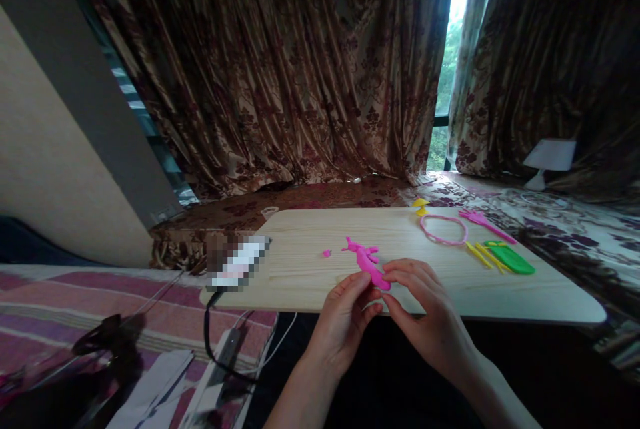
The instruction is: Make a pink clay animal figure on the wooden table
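Note:
A bright pink figure [369, 262], apparently of modelling clay, is held over the front part of the small table. It has a long body, thin prongs at its far end and short limbs on its right side. My left hand [347, 312] grips the lower body between thumb and fingers. On the other side, the fingertips of my right hand [425, 299] pinch at the near end of the figure. Part of that end is hidden by the fingers. Left of the figure, a small pink piece [327, 253] lies on the tabletop.
On the right of the wooden table [300, 282] lie a pink twisted ring [443, 229], a yellow mushroom-like piece [421, 206], a pink hand-shaped stick [487, 225], yellow strips [487, 257] and a green flat piece [515, 259]. A blurred-out device [240, 263] with a black cable sits at the left edge.

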Action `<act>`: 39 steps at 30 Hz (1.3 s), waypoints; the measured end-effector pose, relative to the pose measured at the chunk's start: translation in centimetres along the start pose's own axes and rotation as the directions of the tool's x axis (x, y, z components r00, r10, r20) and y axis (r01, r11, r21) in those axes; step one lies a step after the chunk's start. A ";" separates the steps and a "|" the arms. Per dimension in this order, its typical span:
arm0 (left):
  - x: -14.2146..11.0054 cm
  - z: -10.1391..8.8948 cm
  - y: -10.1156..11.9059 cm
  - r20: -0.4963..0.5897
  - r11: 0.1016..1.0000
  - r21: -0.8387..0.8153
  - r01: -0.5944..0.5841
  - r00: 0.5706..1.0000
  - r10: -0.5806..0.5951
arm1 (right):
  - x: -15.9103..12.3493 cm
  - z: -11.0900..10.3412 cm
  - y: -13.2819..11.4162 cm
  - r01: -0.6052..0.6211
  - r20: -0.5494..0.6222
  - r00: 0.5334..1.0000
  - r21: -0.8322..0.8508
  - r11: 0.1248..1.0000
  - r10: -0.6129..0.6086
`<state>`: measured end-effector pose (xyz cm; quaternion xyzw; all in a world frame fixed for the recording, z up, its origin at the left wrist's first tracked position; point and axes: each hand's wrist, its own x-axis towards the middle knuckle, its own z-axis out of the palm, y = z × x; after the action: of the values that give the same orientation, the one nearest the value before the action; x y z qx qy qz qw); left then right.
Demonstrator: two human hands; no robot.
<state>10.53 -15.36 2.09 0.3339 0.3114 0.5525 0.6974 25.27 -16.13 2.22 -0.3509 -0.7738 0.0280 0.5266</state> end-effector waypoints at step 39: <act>-3.9 1.6 0.9 0.014 0.831 0.460 -0.313 0.938 0.345 | -0.1 -1.3 -0.2 -0.182 -0.188 0.960 0.152 0.971 0.210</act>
<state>10.54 -19.19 3.98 0.5170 0.3940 0.5869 0.4827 26.21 -16.75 2.82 -0.3909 -0.6738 0.0959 0.6197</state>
